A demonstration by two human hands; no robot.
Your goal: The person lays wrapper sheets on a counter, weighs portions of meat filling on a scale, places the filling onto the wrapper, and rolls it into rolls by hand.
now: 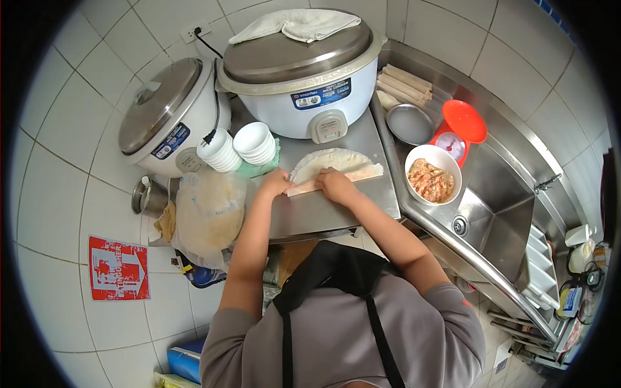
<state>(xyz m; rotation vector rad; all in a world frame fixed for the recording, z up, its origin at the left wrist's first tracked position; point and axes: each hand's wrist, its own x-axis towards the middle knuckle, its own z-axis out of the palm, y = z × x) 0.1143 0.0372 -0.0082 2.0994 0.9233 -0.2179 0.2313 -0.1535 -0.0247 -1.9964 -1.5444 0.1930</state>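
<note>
Pale round wrapper (333, 160) on steel desk (291, 221), in front of the larger rice cooker (297, 100); near edge folded over into a long strip, far part flat. Left hand (277, 183) at the strip's left end, right hand (336, 185) with fingers bent over its middle; whether either is clamped on it, cannot tell, undersides hidden. Step in hand looks like rolling up; next move likely calls for even pressure along the fold, both hands turning it away from the body together

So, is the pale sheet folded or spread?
Partly folded: the sheet has its near edge turned over, left hand and right hand at the fold; the rest spread.
</note>
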